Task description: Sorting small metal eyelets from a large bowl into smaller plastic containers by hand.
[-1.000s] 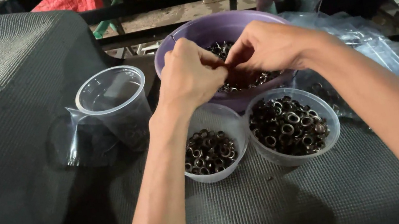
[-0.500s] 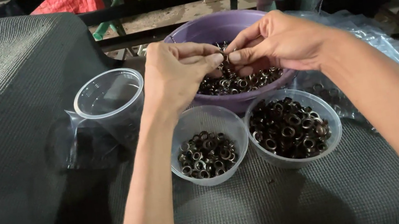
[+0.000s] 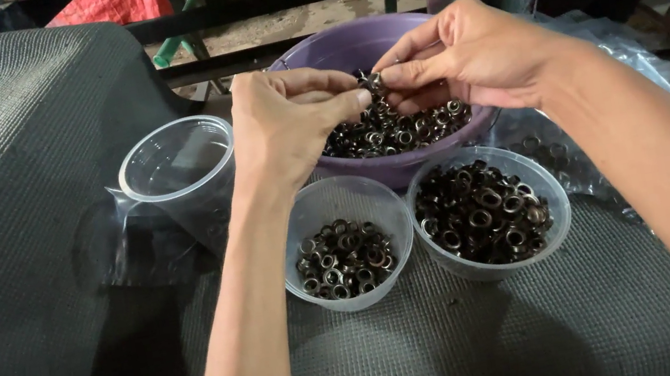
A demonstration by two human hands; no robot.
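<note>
L hand (image 3: 289, 128) & R hand (image 3: 467, 57), fingertips pinched shut on one small dark metal eyelet (image 3: 373, 82), now lifted higher above round purple plastic bowl (image 3: 347, 45) near mat's far edge. Two clear plastic cups of eyelets (image 3: 346, 254) (image 3: 484, 213) sit nearer, unchanged.

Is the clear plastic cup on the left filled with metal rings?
No, the clear cup holds no rings; they fill the two small tubs and the purple bowl.

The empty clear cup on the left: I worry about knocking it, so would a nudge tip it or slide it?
The clear plastic cup looks thin and empty, so probably very light. It already seems tilted on a crumpled plastic bag, so likely tips easily.
</note>
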